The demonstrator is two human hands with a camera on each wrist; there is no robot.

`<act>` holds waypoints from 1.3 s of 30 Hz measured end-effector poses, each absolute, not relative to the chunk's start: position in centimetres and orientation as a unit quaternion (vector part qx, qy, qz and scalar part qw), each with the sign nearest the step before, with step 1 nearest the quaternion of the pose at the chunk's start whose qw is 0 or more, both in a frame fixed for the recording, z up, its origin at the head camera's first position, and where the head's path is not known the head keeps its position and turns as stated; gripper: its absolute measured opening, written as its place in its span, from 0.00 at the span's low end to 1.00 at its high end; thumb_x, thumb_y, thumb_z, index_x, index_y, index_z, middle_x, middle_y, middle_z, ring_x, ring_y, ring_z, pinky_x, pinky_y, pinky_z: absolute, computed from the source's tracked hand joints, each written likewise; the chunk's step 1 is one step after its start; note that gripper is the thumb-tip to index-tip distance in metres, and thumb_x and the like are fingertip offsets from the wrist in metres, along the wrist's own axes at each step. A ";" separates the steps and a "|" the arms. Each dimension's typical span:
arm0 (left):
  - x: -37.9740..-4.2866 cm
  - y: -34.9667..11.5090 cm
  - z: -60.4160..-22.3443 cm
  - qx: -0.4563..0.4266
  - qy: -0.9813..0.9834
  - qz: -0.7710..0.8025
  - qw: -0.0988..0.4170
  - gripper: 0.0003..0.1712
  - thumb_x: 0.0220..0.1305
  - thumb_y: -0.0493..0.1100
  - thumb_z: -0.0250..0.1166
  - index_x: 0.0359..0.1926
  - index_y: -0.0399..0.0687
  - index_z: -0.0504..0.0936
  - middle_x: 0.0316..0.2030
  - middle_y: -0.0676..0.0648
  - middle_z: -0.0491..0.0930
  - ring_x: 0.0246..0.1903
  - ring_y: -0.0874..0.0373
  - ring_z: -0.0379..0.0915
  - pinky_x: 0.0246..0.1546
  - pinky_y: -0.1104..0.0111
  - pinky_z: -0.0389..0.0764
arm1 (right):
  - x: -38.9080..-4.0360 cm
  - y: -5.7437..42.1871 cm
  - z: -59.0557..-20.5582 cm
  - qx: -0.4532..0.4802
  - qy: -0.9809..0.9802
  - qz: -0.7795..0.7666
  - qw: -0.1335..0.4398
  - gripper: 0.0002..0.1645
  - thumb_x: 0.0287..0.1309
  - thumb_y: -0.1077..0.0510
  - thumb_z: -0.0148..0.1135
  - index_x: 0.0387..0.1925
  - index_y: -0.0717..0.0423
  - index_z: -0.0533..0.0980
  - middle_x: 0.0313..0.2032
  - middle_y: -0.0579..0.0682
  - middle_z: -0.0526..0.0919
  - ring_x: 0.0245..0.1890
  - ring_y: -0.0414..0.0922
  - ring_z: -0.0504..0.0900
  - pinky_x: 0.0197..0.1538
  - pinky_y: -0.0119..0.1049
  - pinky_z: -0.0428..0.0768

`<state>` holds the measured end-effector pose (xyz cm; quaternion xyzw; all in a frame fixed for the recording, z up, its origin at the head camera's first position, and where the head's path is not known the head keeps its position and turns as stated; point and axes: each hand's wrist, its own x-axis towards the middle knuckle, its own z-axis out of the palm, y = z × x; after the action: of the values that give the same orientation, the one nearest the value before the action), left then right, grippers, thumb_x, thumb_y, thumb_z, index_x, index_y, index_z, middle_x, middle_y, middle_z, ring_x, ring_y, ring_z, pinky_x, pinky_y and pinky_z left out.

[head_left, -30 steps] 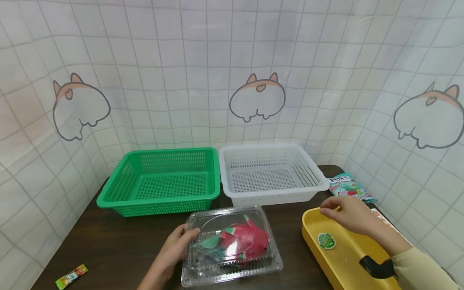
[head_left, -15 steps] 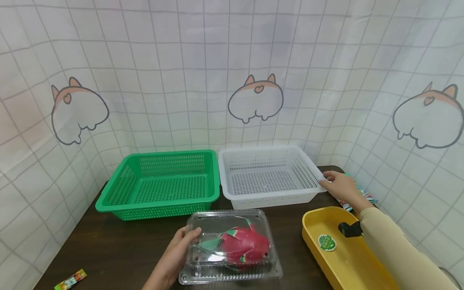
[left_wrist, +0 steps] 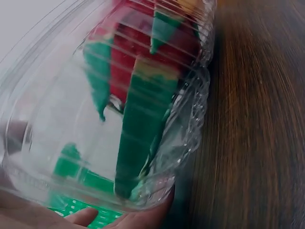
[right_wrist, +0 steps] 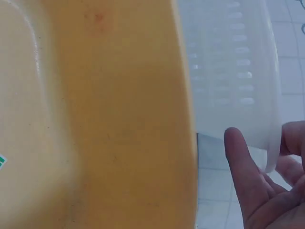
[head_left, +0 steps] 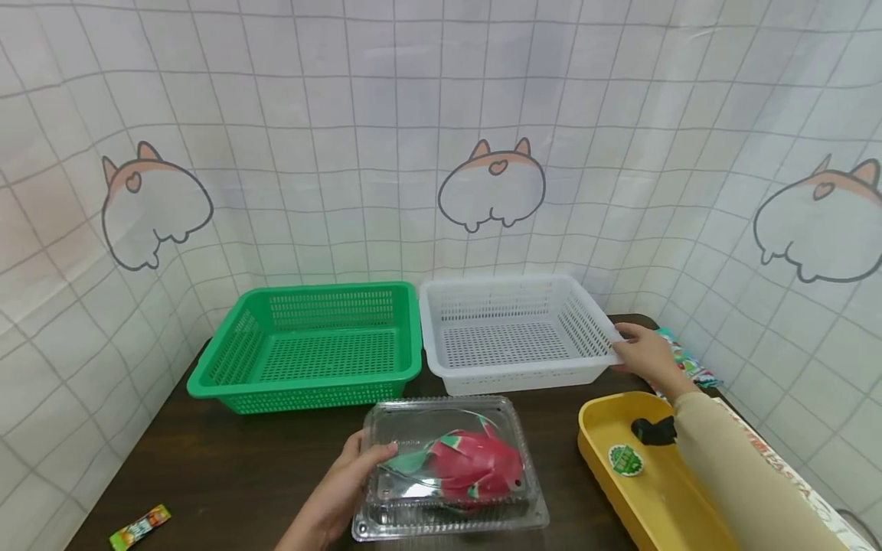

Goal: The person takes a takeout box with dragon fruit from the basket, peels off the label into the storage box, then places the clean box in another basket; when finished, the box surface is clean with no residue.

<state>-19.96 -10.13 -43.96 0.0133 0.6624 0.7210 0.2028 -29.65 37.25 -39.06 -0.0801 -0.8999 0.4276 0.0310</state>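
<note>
My left hand (head_left: 338, 493) holds the left side of a clear plastic clamshell box (head_left: 441, 528) on the dark table, its thumb over the lid. Inside lies a red dragon fruit (head_left: 475, 463) with green tips, whose green scales (left_wrist: 147, 109) show through the plastic in the left wrist view. At the back right, my right hand (head_left: 646, 353) grips the front right corner of a white slotted basket (head_left: 524, 375). In the right wrist view the thumb of this hand (right_wrist: 267, 191) lies before the basket's rim (right_wrist: 274, 105) and other fingers sit behind it.
A green slotted basket (head_left: 303, 398) stands left of the white one. Under my right forearm is a yellow tray (head_left: 613, 490) with a green round sticker (head_left: 625, 460). Behind the right hand lies a candy bag (head_left: 699, 371); a small bright packet (head_left: 140, 528) lies front left.
My right hand has moved from over the yellow tray up to the white basket's right corner and holds it. The left hand stays on the clamshell box, nearly still.
</note>
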 end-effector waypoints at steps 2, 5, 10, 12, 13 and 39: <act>-19.8 -9.9 -44.0 0.000 0.668 0.721 0.185 0.41 0.68 0.52 0.57 0.70 0.39 0.46 0.54 0.34 0.67 0.43 0.50 0.76 0.43 0.59 0.80 | -29.8 37.4 -39.3 -0.094 -0.891 0.443 0.036 0.34 0.67 0.61 0.48 0.71 0.70 0.57 0.58 0.75 0.69 0.45 0.58 0.82 0.36 0.36 0.85; -19.8 -9.7 -43.9 -0.014 0.677 0.717 0.166 0.39 0.68 0.52 0.56 0.70 0.40 0.48 0.54 0.34 0.67 0.41 0.51 0.76 0.40 0.59 0.81 | -30.1 37.5 -39.5 -0.104 -0.893 0.435 0.045 0.33 0.65 0.61 0.48 0.70 0.68 0.59 0.56 0.75 0.70 0.43 0.56 0.83 0.35 0.36 0.85; -19.9 -9.8 -43.4 -0.020 0.700 0.704 0.119 0.38 0.68 0.50 0.57 0.70 0.39 0.52 0.55 0.34 0.68 0.39 0.51 0.77 0.37 0.60 0.82 | -30.3 37.3 -39.6 -0.110 -0.904 0.410 0.052 0.33 0.64 0.61 0.48 0.69 0.68 0.61 0.54 0.74 0.71 0.39 0.55 0.83 0.33 0.37 0.85; -19.8 -9.8 -43.2 -0.022 0.712 0.695 0.100 0.38 0.67 0.49 0.58 0.70 0.37 0.54 0.55 0.33 0.69 0.40 0.50 0.76 0.36 0.60 0.82 | -30.2 37.2 -39.7 -0.110 -0.903 0.412 0.049 0.33 0.64 0.61 0.48 0.69 0.69 0.60 0.54 0.74 0.71 0.39 0.56 0.83 0.33 0.37 0.85; -19.8 -9.9 -43.0 -0.023 0.715 0.692 0.096 0.38 0.67 0.49 0.58 0.70 0.37 0.54 0.56 0.33 0.69 0.40 0.49 0.76 0.36 0.60 0.82 | -30.2 37.2 -39.7 -0.109 -0.902 0.414 0.047 0.33 0.65 0.61 0.47 0.70 0.69 0.59 0.54 0.74 0.70 0.39 0.56 0.83 0.33 0.37 0.85; -25.5 -3.4 -33.4 0.011 0.608 0.790 0.080 0.31 0.67 0.48 0.55 0.65 0.39 0.57 0.64 0.37 0.56 0.58 0.39 0.61 0.45 0.48 0.81 | -29.4 37.4 -40.1 -0.088 -0.915 0.389 0.065 0.35 0.67 0.58 0.46 0.71 0.70 0.55 0.53 0.76 0.71 0.29 0.48 0.83 0.33 0.39 0.85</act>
<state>-25.55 -3.36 -33.42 0.0110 0.6079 0.7899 0.0804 -29.41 37.40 -40.13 -0.0876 -0.9148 0.3888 0.0653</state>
